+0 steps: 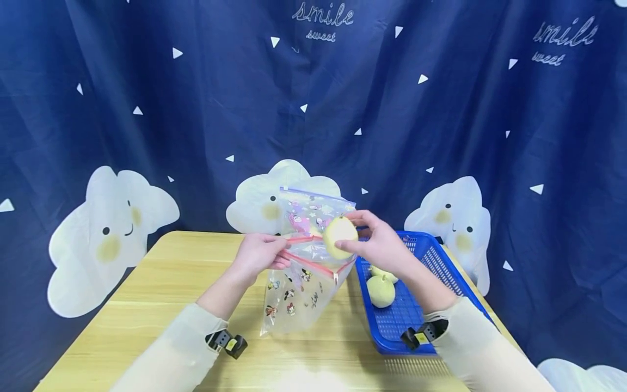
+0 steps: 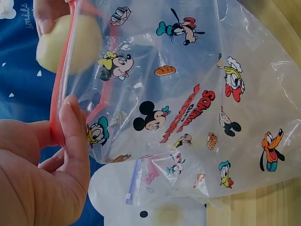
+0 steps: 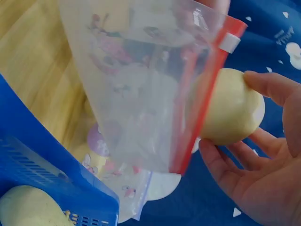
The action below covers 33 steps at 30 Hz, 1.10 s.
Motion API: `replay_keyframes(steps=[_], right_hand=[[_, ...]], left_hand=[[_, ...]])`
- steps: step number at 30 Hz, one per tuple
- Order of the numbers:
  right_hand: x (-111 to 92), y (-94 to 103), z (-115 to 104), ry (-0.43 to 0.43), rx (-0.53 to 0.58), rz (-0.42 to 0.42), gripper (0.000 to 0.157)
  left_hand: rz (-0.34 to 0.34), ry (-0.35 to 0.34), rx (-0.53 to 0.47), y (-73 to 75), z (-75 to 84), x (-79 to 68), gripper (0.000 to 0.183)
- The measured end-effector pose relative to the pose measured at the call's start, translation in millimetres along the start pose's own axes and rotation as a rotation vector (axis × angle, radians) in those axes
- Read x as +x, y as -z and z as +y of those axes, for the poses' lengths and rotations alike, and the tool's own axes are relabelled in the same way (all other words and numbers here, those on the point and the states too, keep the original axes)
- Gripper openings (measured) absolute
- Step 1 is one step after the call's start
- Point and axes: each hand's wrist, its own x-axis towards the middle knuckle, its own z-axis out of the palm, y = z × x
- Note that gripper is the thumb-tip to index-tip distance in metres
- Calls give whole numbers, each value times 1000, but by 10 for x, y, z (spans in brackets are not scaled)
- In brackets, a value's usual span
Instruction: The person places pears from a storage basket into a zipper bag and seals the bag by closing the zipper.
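Nearest us: two pale sleeves (image 1: 166,345) reach in over the near edge of the table (image 1: 186,283), one small black wrist camera (image 1: 232,344) on the left forearm, another (image 1: 422,334) on the right. We log a blue basket (image 1: 399,320) along the table's right edge, stretching up toward the far right corner; two pale yellow-green fruits (image 1: 382,292) sit in it, by its left wall, one behind the other.

Next, mid-table, hands are up. Left hand (image 1: 259,253): thumb and fingers together, pinching the red zip rim of a clear bag (image 1: 296,313). Bag hangs over the table's middle, mouth parted, cartoon prints on its wall, white slider (image 3: 230,42) at the rim end nearer the basket. We can't tell if its bottom corner touches wood. Right hand (image 1: 376,243): thumb and fingers spread round a pale round fruit (image 1: 338,235), gripping it right at the bag's mouth; we can't tell how deep it sits.

Beyond, a second bag (image 1: 313,209) with a blue-purple zip and pink prints shows by the far edge. Last, a navy curtain (image 1: 206,114) with smiling clouds, white triangles and "smile sweet" lettering.
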Motion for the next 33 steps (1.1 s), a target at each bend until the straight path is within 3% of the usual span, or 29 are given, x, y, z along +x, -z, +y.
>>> replay_keyframes(steps=[7, 11, 15, 20, 28, 33], right_hand=[[20, -210, -49, 35, -54, -139, 61], [12, -197, -68, 44, 2, -94, 48], [8, -63, -12, 63, 29, 21, 37], [50, 172, 285, 0, 12, 101, 38], [170, 325, 874, -156, -29, 94, 46], [246, 358, 1105, -216, -82, 83, 50]], left_hand=[[-12, -14, -43, -61, 46, -18, 29], [-28, -33, -145, -105, 77, -13, 30], [-55, -50, -228, -122, 85, -3, 31], [-57, -69, -218, -70, 36, 12, 30], [-105, -94, -174, 18, -75, -2, 34], [-109, -93, -171, 36, -76, -11, 32]])
